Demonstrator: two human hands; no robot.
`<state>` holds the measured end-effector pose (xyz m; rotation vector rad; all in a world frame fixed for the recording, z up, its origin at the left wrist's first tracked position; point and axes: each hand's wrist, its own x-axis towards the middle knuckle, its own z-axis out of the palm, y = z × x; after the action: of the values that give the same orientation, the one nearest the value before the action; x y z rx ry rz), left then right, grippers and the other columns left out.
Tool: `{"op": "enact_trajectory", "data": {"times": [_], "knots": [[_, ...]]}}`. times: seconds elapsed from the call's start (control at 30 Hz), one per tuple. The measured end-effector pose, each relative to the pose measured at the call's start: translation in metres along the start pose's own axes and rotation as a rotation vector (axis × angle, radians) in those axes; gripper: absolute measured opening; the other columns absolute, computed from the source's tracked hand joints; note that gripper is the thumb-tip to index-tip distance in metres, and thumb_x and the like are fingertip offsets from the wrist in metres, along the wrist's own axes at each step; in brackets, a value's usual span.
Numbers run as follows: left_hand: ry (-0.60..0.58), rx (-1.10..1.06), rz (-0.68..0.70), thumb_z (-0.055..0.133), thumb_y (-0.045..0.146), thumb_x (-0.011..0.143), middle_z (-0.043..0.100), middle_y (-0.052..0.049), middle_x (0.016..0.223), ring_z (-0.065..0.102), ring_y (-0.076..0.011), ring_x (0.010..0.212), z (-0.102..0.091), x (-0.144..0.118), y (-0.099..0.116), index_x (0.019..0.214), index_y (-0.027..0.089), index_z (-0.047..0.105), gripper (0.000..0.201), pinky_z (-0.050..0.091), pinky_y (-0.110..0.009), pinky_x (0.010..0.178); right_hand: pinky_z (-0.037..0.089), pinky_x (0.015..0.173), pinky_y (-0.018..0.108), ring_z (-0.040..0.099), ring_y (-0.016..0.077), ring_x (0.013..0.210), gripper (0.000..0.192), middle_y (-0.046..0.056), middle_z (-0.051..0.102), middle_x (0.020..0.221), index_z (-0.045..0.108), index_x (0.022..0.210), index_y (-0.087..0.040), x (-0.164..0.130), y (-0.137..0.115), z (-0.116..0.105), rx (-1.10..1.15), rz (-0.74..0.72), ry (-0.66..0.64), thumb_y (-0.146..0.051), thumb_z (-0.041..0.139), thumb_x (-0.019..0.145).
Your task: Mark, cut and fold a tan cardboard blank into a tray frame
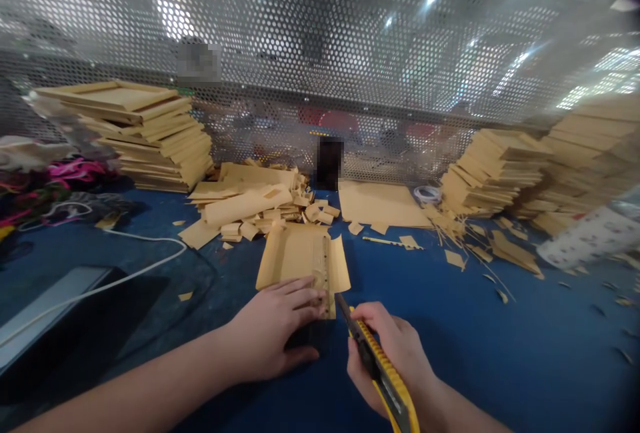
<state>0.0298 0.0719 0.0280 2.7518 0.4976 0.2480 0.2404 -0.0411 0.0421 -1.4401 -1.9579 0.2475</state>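
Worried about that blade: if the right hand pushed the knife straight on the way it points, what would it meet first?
Probably the tan cardboard piece beside the wooden ruler under the left hand; the right hand holds the yellow utility knife nearly touching its edge.

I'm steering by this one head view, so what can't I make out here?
- Knife tip: too small to tell whether it touches the cardboard piece.
- Left hand covers the piece's near edge and something dark beneath.
- Knife's rear is cut off by the bottom edge.
- Right stacks are blurred.
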Motion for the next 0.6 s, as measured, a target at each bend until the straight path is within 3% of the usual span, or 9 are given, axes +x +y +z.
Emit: {"op": "enact_trajectory", "data": {"times": [0.13,0.6], "knots": [[-0.012,0.008,-0.006,0.068,0.045,0.080,0.054,-0.003,0.139,0.042,-0.0309,0.135,-0.001,0.001,0.002,0.124,0.025,0.061,0.049,0.036,-0.049,0.112,0.040,0.049,0.024,0.048,0.0116,0.047,0.018,-0.005,0.049,0.060,0.044,0.094,-0.021,-0.005,0.004,0.005,-0.030,-0.007,-0.026,-0.019,0.050,0.078],[-0.021,0.002,-0.011,0.067,0.046,0.080,0.051,0.001,0.141,0.039,-0.0289,0.137,0.001,0.000,-0.001,0.128,0.027,0.056,0.052,0.033,-0.047,0.116,0.039,0.052,0.024,0.050,0.0121,0.051,0.014,-0.002,0.053,0.065,0.046,0.092,-0.019,-0.005,0.007,0.016,-0.046,-0.042,-0.066,-0.020,0.050,0.079]]}}
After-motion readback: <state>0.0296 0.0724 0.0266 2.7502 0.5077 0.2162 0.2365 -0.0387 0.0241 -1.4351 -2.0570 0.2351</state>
